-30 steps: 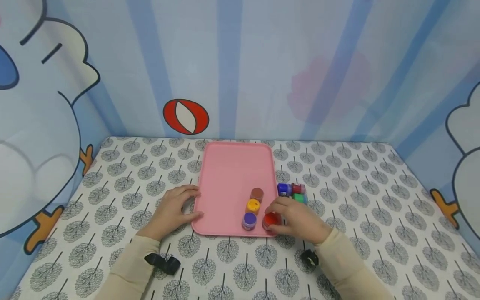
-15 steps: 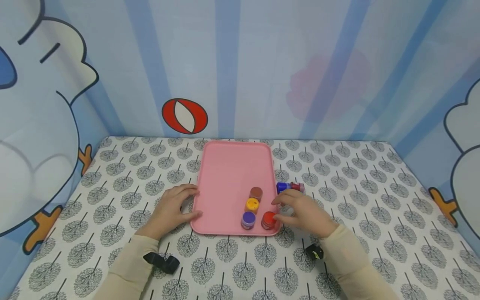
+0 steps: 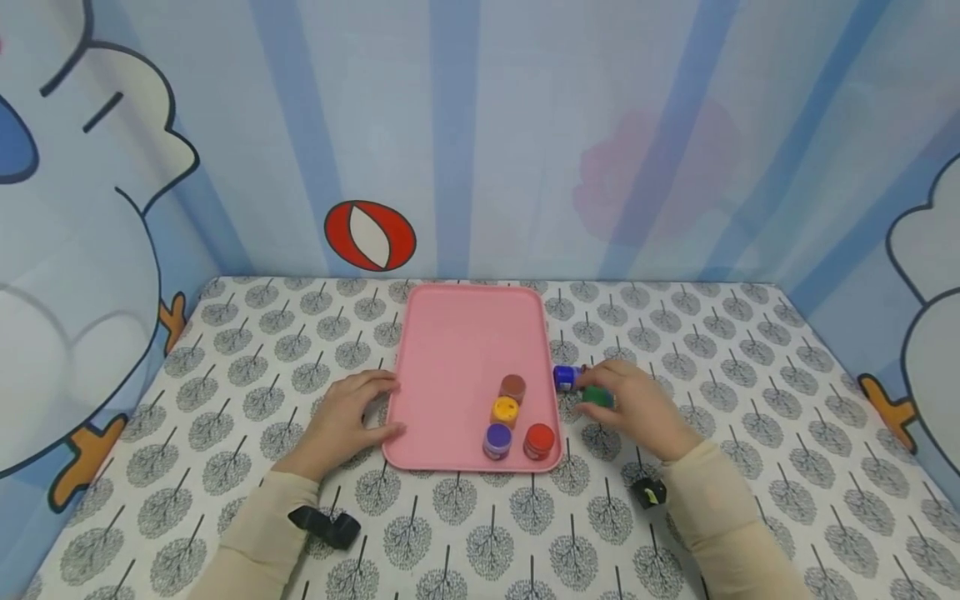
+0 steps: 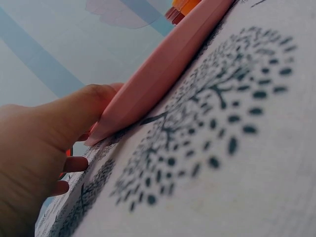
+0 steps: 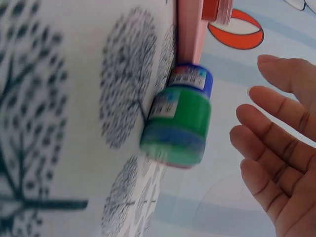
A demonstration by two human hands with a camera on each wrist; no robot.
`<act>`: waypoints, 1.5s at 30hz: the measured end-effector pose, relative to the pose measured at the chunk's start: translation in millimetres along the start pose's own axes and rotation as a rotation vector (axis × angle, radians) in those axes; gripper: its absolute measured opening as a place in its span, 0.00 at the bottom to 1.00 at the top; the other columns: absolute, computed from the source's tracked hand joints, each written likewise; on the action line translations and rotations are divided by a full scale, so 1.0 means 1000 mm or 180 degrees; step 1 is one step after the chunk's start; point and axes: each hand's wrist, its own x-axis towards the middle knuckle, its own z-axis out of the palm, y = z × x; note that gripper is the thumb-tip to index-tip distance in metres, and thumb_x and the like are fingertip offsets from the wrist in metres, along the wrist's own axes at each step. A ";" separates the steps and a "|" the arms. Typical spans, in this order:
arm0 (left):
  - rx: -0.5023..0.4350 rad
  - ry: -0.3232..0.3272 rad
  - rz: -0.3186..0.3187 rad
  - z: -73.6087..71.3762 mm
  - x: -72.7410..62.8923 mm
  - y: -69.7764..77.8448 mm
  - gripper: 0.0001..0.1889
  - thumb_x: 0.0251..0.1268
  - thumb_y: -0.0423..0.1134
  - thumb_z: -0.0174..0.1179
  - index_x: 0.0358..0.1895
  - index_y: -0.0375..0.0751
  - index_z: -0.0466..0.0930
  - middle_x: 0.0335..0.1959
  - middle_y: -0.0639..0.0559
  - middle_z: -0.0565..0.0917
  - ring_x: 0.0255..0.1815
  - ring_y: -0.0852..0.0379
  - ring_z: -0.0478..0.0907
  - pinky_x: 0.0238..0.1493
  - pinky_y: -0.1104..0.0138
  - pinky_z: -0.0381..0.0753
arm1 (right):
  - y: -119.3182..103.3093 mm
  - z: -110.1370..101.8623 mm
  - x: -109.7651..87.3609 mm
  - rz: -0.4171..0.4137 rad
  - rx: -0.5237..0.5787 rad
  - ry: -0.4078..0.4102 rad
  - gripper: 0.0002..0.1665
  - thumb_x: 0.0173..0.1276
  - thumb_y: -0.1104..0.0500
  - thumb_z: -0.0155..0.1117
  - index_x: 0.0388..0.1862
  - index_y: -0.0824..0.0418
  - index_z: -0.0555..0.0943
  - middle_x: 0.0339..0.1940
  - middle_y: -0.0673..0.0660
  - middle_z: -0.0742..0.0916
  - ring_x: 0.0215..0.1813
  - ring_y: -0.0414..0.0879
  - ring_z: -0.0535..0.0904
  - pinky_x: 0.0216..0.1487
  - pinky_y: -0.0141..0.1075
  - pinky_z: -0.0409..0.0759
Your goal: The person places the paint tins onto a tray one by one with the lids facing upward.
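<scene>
Presently, both grips wide, our right hand (image 3: 637, 407) is near the green jar (image 5: 183, 114), our left hand (image 3: 339, 427) touching the tray (image 3: 453, 350).

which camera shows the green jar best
The right wrist view: the green jar appears large and unobstructed there, its label in sight, though slightly blurred. The head view shows it small and partly hidden by the right hand. The left wrist view doesn't show it.

From my remote station I observe a green jar (image 5: 187, 111), lying on its side near a flat pink tray (image 3: 457, 354).
</scene>
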 end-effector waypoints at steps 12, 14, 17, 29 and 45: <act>-0.0031 0.0025 -0.0021 0.001 -0.001 0.000 0.30 0.49 0.51 0.71 0.54 0.38 0.79 0.61 0.46 0.78 0.63 0.43 0.73 0.65 0.47 0.69 | 0.018 0.001 -0.002 0.0402 0.0205 -0.0120 0.24 0.60 0.52 0.69 0.53 0.61 0.80 0.50 0.60 0.84 0.52 0.56 0.80 0.57 0.54 0.79; -0.0024 0.0015 -0.0023 0.002 -0.001 0.000 0.30 0.49 0.51 0.71 0.54 0.38 0.79 0.61 0.46 0.78 0.63 0.43 0.73 0.65 0.47 0.69 | 0.020 0.001 -0.003 0.0461 0.0175 -0.0146 0.24 0.60 0.52 0.69 0.53 0.61 0.79 0.51 0.60 0.84 0.52 0.56 0.80 0.55 0.53 0.80; -0.0012 0.0015 -0.0020 0.002 -0.001 0.000 0.30 0.49 0.51 0.71 0.54 0.39 0.79 0.61 0.46 0.78 0.63 0.43 0.73 0.65 0.47 0.69 | 0.023 0.001 -0.004 0.0527 0.0148 -0.0168 0.23 0.60 0.53 0.70 0.51 0.62 0.79 0.50 0.60 0.84 0.50 0.55 0.80 0.52 0.52 0.81; -0.0020 0.0022 -0.0019 0.000 -0.001 0.000 0.30 0.49 0.51 0.71 0.54 0.38 0.79 0.61 0.46 0.78 0.64 0.43 0.72 0.65 0.47 0.69 | 0.024 -0.003 -0.005 0.0529 -0.0026 -0.0240 0.23 0.56 0.54 0.72 0.48 0.63 0.80 0.41 0.57 0.85 0.42 0.50 0.80 0.42 0.45 0.83; -0.0037 0.0007 -0.0023 0.000 0.000 0.000 0.30 0.49 0.51 0.71 0.55 0.39 0.78 0.61 0.46 0.78 0.63 0.43 0.72 0.64 0.47 0.69 | 0.025 -0.001 -0.003 0.0625 -0.0018 -0.0486 0.20 0.55 0.58 0.72 0.46 0.62 0.79 0.40 0.57 0.87 0.37 0.47 0.82 0.41 0.43 0.84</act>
